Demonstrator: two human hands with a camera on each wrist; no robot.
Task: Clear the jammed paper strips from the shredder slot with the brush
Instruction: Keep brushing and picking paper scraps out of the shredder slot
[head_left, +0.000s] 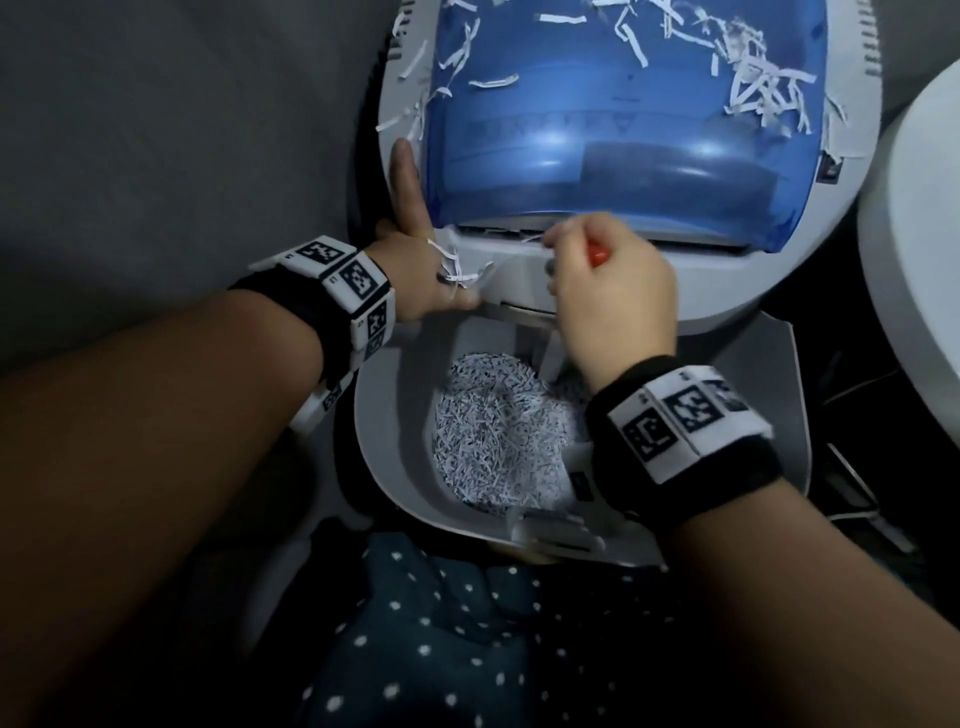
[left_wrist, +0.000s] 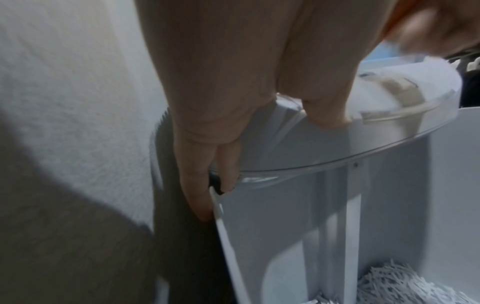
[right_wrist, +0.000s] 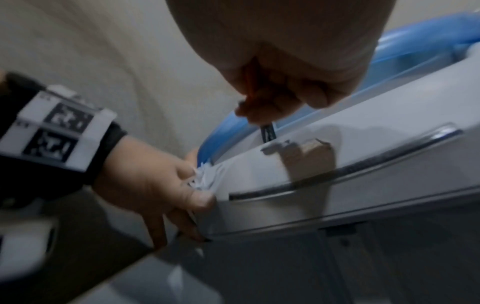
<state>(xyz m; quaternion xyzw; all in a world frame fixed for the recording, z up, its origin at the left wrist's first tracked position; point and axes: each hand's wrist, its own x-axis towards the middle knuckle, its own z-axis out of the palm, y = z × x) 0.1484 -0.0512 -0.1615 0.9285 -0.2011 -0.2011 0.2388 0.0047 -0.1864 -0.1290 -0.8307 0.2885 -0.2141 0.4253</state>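
While bracing the shredder (head_left: 519, 270) at its left corner with the left hand (head_left: 415, 275), fingers loose against the casing, right hand (head_left: 608, 280) clenched round the brush (right_wrist: 267, 133), tip down at the slot (head_left: 498, 231) running left-right directly beneath, strips (head_left: 457, 267) beside the left thumb.

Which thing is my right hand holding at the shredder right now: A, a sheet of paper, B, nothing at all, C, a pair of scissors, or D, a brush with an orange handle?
D: the right hand has its fingers curled round the brush, whose orange handle shows in the fist, and in the right wrist view its dark tip points down at the shredder top.
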